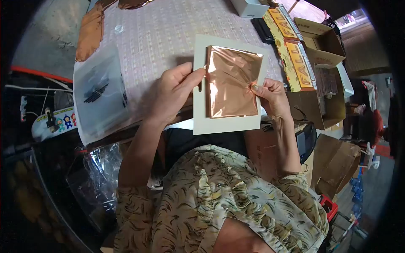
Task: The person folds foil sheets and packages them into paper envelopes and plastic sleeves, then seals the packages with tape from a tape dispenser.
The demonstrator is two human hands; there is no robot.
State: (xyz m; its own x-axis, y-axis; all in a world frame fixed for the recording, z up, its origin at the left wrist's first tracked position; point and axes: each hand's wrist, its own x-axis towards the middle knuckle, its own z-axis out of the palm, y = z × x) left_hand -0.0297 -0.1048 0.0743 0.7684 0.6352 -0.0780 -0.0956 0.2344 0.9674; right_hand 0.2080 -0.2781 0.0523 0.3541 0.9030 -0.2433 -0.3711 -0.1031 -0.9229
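A shiny copper-coloured foil packet (231,86) lies flat against a larger off-white card (228,125) with a slot near its left edge. Both are held up over the near edge of the table. My left hand (175,88) is closed on the left edges, its thumb at the side of the foil. On the right, my right hand (273,98) pinches the card and foil, thumb pressing in front; creases fan out from that thumb. The fingers behind the card are hidden.
A patterned cloth covers the table (164,29). On it lie a clear plastic sheet with dark sticks (99,90), brown foil pieces (90,33), a black object (263,30) and yellow-orange boxes lettered FALL (297,63). Open cardboard boxes (318,40) stand at right.
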